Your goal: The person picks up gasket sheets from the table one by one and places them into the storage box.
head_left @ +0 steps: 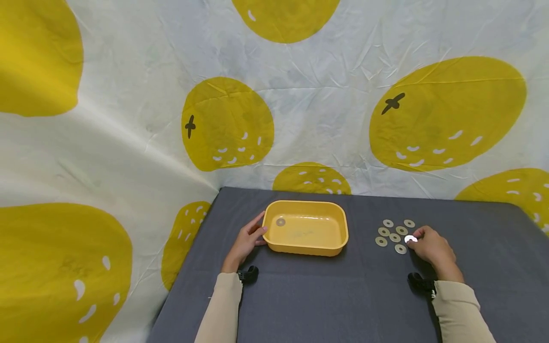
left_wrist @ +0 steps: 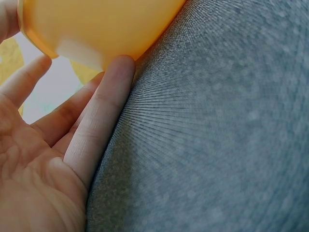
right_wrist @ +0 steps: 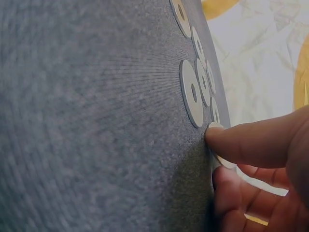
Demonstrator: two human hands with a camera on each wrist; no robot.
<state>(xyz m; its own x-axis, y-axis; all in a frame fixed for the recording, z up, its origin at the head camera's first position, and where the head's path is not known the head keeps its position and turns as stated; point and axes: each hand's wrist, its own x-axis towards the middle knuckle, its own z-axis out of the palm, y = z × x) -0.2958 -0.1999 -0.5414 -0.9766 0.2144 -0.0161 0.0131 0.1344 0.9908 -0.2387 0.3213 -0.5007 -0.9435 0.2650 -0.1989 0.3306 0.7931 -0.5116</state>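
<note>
A yellow rectangular tray (head_left: 305, 250) stands on the dark cloth, with one flat metal washer (head_left: 280, 222) lying inside near its left end. My left hand (head_left: 248, 240) is at the tray's left end, its fairly straight fingers (left_wrist: 96, 116) touching the outside wall and rim. To the right, my right hand (head_left: 433, 247) pinches a shiny washer (head_left: 410, 238) between thumb and finger. That washer looks tilted, catching the light. Several more washers (head_left: 395, 237) lie flat in a loose group left of this hand; one washer (right_wrist: 192, 94) lies close by in the right wrist view.
Grey cloth (head_left: 317, 300) covers the table. Behind and to the left hangs a white fabric sheet (head_left: 317, 119) printed with big yellow fruit. A dark camera mount (head_left: 249, 275) sits on the left wrist, and another mount (head_left: 420, 284) on the right.
</note>
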